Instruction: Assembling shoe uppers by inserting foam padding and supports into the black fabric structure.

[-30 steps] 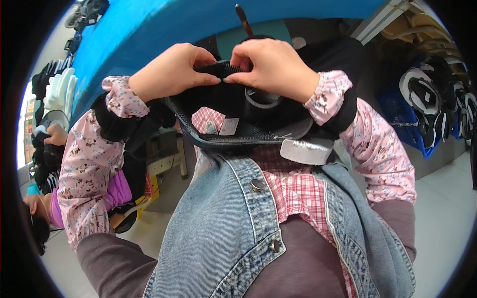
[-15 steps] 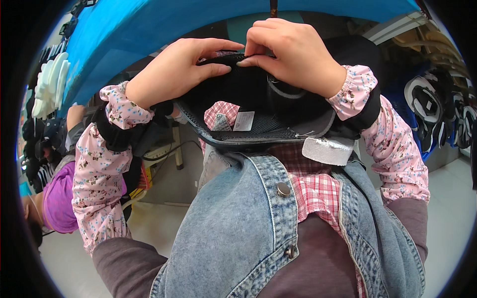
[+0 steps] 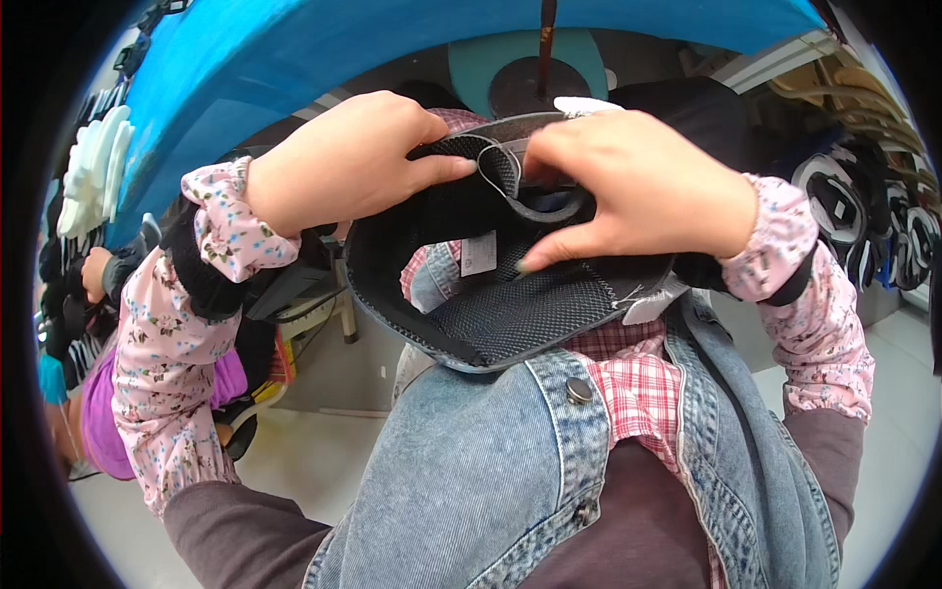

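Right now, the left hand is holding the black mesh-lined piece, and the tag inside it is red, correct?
Not quite: the tag is white, not red, as the head view shows. The left hand is indeed holding the black mesh-lined piece.

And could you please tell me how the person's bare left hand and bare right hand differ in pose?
The left hand pinches the edge of the black, mesh-lined fabric piece, while the right hand is opened wide over it. The left thumb points rightward at that edge; the right thumb points leftward, across the piece's inside. Both hands emerge from pink floral sleeves.
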`<state>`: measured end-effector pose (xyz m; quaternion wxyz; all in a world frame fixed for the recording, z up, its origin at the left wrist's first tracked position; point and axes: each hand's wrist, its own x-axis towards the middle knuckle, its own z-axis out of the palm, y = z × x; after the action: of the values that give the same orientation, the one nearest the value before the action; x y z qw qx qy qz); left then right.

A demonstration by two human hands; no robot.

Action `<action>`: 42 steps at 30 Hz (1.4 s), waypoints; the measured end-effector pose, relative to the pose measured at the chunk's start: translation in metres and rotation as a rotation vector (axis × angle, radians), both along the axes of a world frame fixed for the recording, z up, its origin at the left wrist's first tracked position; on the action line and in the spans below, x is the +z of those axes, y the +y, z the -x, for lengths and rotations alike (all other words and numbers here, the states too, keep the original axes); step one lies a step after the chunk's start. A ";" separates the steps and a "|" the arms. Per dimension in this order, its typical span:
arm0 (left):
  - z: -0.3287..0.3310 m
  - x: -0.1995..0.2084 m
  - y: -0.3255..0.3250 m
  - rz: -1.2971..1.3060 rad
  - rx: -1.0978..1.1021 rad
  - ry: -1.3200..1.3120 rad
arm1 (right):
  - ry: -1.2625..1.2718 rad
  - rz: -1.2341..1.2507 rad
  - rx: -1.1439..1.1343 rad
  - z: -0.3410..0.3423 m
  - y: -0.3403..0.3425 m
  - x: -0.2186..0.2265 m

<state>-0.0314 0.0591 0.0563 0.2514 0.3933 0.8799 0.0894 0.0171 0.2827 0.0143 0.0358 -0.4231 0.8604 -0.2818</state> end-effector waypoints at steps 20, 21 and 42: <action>-0.001 0.000 -0.019 -0.487 0.180 -0.471 | 0.187 0.055 -0.336 0.002 0.015 -0.002; -0.001 0.002 -0.018 -0.485 0.174 -0.475 | 0.202 0.050 -0.346 0.001 0.014 -0.003; 0.003 0.001 0.047 -0.145 0.030 -0.224 | 0.049 -0.011 -0.502 -0.021 0.063 0.002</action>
<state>-0.0343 0.1060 0.0577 0.3177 0.3847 0.8433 0.2000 0.0382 0.3453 0.0162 -0.0541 -0.2025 0.9407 -0.2667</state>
